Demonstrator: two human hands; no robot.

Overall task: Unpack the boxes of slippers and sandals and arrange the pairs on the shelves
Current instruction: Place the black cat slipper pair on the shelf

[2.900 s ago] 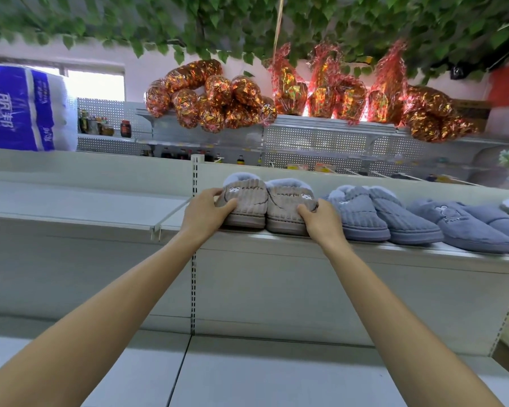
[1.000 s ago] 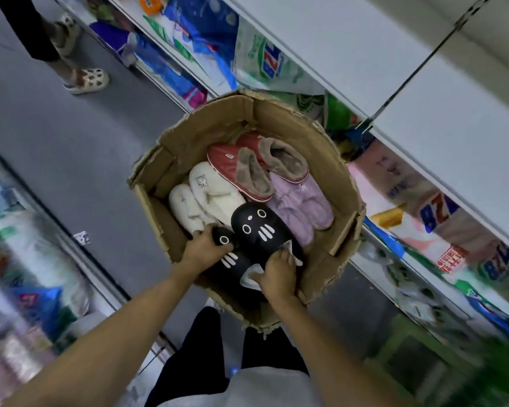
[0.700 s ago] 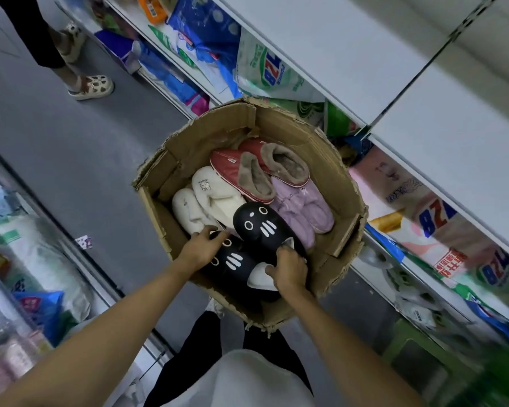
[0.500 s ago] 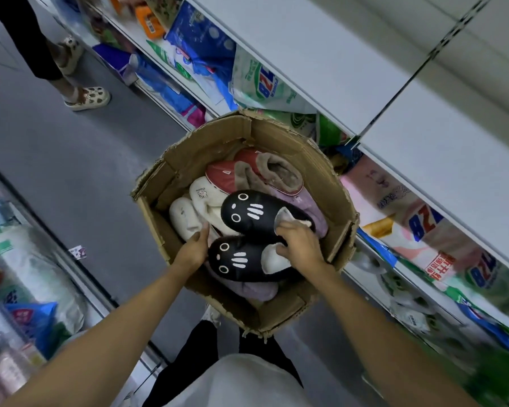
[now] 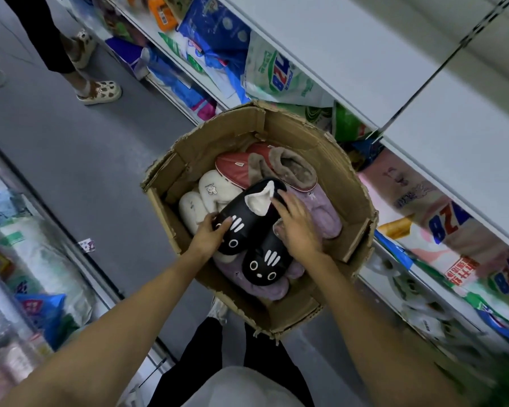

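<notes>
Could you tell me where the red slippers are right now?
In the head view, the red fleece-lined slippers lie at the cardboard box's far end, beyond the black cat-face slippers.

An open brown cardboard box (image 5: 279, 133) stands on the grey floor (image 5: 71, 148), just in front of the white metal shelves (image 5: 350, 39) on its right. Inside it, the two black cat-face slippers (image 5: 247, 227) lie side by side on top, nearest the person. The left hand (image 5: 207, 237) rests on the left slipper's toe; the right hand (image 5: 296, 227) lies across the pair's right side. A pair of cream fluffy slippers (image 5: 206, 195) sits left of them, red fur-lined slippers (image 5: 265, 168) behind, and lilac plush slippers (image 5: 323, 212) under and right. Printed plastic bags (image 5: 276, 74) fill the lower shelf behind the box. A second person's sandalled foot (image 5: 100, 92) stands far left.
</notes>
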